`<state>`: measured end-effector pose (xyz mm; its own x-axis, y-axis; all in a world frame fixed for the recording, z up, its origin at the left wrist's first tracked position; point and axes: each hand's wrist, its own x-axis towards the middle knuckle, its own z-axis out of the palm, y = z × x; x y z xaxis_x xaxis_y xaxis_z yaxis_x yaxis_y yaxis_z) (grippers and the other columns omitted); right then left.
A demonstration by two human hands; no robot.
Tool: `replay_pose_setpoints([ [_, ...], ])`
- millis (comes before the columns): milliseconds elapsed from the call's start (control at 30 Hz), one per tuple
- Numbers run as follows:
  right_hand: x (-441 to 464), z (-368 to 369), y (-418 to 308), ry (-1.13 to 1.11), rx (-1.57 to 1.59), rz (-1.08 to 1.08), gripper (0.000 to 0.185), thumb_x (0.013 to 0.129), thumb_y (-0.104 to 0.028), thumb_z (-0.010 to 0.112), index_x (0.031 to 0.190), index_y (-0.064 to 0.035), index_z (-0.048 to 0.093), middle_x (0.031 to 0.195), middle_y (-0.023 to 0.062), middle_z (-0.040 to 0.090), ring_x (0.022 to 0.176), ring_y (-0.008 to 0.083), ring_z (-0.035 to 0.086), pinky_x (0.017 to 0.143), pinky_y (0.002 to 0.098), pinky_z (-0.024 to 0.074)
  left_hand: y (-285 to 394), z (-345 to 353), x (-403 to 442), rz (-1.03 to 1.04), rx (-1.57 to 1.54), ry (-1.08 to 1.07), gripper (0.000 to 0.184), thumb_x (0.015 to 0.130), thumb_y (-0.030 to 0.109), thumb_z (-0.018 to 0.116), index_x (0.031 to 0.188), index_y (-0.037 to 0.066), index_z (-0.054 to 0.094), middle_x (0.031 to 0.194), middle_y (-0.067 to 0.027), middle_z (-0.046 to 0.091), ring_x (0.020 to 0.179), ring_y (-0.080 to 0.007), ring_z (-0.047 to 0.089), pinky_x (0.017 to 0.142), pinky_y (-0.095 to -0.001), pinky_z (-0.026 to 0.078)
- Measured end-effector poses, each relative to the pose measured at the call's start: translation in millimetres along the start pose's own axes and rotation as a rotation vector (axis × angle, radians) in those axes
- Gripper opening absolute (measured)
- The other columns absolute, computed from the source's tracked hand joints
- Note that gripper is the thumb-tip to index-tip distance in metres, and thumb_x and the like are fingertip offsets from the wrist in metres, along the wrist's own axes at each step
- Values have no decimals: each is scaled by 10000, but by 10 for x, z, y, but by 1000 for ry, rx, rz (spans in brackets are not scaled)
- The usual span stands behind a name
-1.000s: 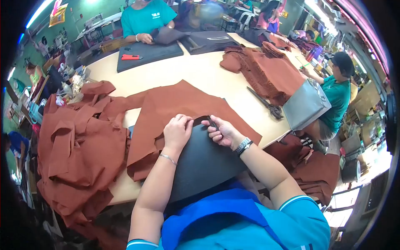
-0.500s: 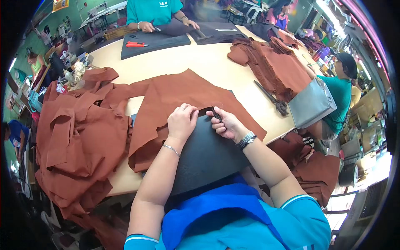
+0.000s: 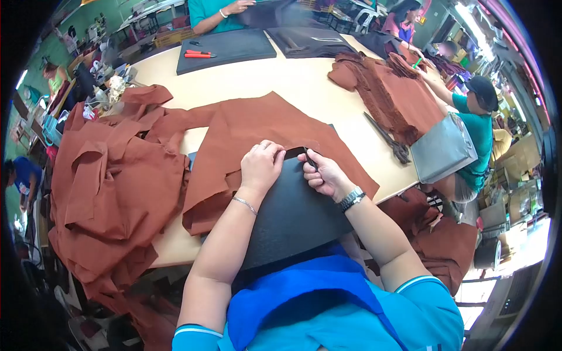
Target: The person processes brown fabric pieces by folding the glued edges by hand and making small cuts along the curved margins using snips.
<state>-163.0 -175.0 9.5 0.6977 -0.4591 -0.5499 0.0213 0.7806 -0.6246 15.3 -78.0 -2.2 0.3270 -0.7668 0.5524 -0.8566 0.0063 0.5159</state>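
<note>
A dark, smooth sheet point(image 3: 298, 213) slopes from the table's near edge toward my body. At its top edge, my left hand point(image 3: 263, 166) is closed, pinching a narrow black strip point(image 3: 296, 151) between thumb and fingertips. My right hand point(image 3: 325, 175) is wrapped round a small black tool point(image 3: 310, 160), its tip close to the other end of that strip; fingers hide most of the tool, so its exact kind is unclear. Beneath both hands, a rust-brown fabric piece point(image 3: 275, 123) lies spread on the table.
Crumpled brown fabric point(image 3: 117, 181) heaps up at left. Scissors point(image 3: 383, 134) lie right, beside stacked brown cloth point(image 3: 392, 93) and a grey box point(image 3: 443, 148). Across the table point(image 3: 234, 88), a red-handled tool point(image 3: 199, 54) rests on a black stack point(image 3: 234, 58). Co-workers stand opposite and sit at right.
My hands keep nearly the same hold at the strip; the view has shifted slightly. The person opposite has lifted dark cloth off the stack. At right, the co-worker's arm now reaches over the brown cloth.
</note>
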Motion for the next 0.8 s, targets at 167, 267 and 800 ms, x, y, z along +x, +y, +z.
replay_pose_setpoints([
  [167,-57,111,-72,5,61,65,354,1081,-386,412,1118,-60,544,665,-37,432,491,39,322,393,174,268,-16,8,-7,-3,1,-7,106,894,227,686,889,124,713,912,-16,683,854,-235,670,743,-370,549],
  [267,25,141,-93,35,28,42,357,1079,-391,416,1110,-60,545,664,-36,427,492,39,322,392,173,271,-5,-2,0,-12,2,-39,118,898,237,685,905,124,714,940,-24,684,877,-238,672,758,-371,549],
  [800,-254,-1313,-793,1010,-1599,-1012,305,968,-264,604,1134,-18,672,1056,216,694,995,366,657,905,440,503,-932,-670,187,-83,180,-556,408,998,284,502,1392,187,550,1487,-82,508,1415,-324,407,1134,-596,307],
])
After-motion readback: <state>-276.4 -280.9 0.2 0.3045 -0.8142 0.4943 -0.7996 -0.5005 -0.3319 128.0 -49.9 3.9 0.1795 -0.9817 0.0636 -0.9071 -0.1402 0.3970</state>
